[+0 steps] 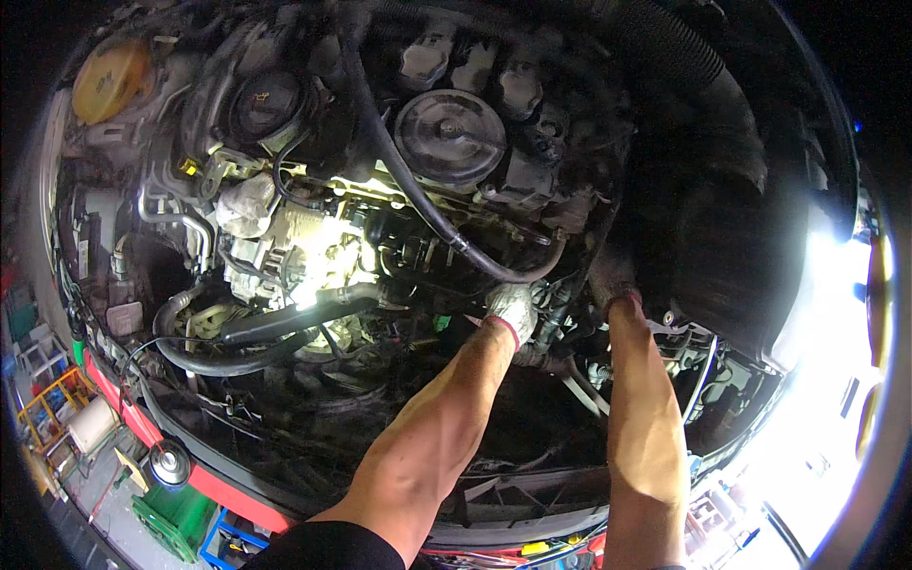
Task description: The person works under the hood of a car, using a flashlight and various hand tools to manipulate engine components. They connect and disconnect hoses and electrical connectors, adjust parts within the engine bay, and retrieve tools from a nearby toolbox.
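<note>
A dark, grimy engine bay of metal and plastic [532, 492] carries the parts. In its far left corner sits a round yellow plastic cap [111, 80]; right of that, a round black ribbed cap [261, 102]. A flat, round, dull-grey cover [449, 136] lies toward the middle of the far edge, with a long, smooth black hose [423, 203] curving past it. A ribbed black duct [679, 43] runs into the far right corner, and a large black plastic housing [746, 275] fills the right edge. Beyond the near left corner, the grey floor [107, 484] bears a green plastic bin [176, 521].
</note>
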`<control>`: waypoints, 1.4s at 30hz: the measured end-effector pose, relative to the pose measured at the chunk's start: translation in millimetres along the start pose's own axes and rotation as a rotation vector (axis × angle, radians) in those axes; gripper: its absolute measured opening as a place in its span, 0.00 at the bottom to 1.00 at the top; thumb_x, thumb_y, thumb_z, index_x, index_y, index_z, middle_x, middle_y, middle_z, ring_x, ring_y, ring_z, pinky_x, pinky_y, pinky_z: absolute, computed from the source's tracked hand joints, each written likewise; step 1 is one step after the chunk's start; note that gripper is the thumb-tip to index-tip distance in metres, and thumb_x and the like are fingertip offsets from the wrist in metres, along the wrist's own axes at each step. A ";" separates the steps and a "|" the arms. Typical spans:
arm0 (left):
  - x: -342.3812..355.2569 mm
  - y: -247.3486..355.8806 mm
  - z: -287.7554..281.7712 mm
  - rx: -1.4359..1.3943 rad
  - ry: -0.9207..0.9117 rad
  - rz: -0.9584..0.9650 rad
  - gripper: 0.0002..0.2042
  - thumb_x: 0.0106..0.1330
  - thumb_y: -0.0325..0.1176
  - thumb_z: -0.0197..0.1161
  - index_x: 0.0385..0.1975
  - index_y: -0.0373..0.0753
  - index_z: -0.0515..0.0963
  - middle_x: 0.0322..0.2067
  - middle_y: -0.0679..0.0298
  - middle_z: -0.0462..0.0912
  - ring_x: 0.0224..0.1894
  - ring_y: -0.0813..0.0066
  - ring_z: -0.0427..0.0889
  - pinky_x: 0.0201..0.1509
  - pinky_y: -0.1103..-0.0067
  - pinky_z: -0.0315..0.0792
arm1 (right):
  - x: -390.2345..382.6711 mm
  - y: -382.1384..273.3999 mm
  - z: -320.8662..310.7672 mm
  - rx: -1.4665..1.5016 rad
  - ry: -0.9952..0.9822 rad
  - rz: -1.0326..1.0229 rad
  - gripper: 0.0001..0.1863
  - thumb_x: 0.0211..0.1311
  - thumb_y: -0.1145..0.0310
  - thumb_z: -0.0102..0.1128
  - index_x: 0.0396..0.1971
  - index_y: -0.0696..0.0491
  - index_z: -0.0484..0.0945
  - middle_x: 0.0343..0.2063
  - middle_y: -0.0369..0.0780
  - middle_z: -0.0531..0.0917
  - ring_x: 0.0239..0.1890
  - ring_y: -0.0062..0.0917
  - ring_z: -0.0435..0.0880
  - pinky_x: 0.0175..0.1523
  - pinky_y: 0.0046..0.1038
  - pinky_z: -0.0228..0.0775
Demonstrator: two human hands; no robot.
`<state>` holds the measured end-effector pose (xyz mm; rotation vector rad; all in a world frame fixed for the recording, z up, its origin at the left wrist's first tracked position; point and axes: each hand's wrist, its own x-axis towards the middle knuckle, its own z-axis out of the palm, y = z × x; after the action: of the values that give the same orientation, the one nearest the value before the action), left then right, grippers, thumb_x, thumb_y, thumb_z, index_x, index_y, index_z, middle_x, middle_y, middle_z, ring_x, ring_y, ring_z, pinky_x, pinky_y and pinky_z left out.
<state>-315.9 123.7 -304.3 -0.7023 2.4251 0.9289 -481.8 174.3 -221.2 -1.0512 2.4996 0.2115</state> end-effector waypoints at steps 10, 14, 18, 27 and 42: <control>-11.3 -1.2 -3.1 -0.654 0.105 -0.137 0.08 0.72 0.33 0.54 0.44 0.42 0.79 0.41 0.64 0.84 0.43 0.68 0.81 0.51 0.73 0.75 | 37.3 15.4 21.5 0.803 -0.088 0.426 0.22 0.76 0.58 0.45 0.62 0.54 0.72 0.59 0.47 0.74 0.58 0.40 0.73 0.63 0.35 0.63; -11.6 16.2 -21.2 -1.775 0.035 -0.434 0.11 0.75 0.38 0.52 0.40 0.41 0.80 0.37 0.67 0.83 0.41 0.75 0.79 0.49 0.75 0.73 | 25.2 17.0 42.9 0.149 0.193 0.166 0.23 0.75 0.60 0.45 0.62 0.54 0.74 0.61 0.53 0.75 0.61 0.44 0.75 0.66 0.40 0.65; -15.0 3.2 -24.1 -2.235 -0.072 -0.542 0.14 0.77 0.44 0.52 0.42 0.41 0.80 0.38 0.65 0.84 0.38 0.73 0.80 0.48 0.75 0.74 | -22.9 -23.9 -17.1 0.109 0.095 -0.069 0.21 0.72 0.62 0.48 0.57 0.56 0.77 0.54 0.56 0.79 0.56 0.48 0.79 0.61 0.43 0.70; -22.3 -7.9 -11.1 -1.960 -0.315 -0.433 0.20 0.72 0.51 0.60 0.42 0.36 0.80 0.36 0.59 0.84 0.33 0.70 0.82 0.39 0.73 0.78 | -29.2 -23.7 -45.6 -0.081 -0.086 -0.144 0.18 0.66 0.65 0.49 0.46 0.60 0.81 0.44 0.53 0.85 0.47 0.46 0.84 0.53 0.44 0.76; -105.9 -47.2 -79.0 -1.076 -0.929 -0.135 0.21 0.73 0.48 0.58 0.61 0.45 0.74 0.57 0.59 0.77 0.51 0.66 0.80 0.50 0.62 0.82 | -187.4 -79.4 -105.4 1.471 -0.565 0.658 0.23 0.64 0.60 0.65 0.54 0.58 0.77 0.49 0.46 0.84 0.40 0.39 0.88 0.42 0.40 0.85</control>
<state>-223.6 69.0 -213.9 -0.5312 0.9615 1.9440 -341.5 208.8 -43.3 0.3914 1.6268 -0.8828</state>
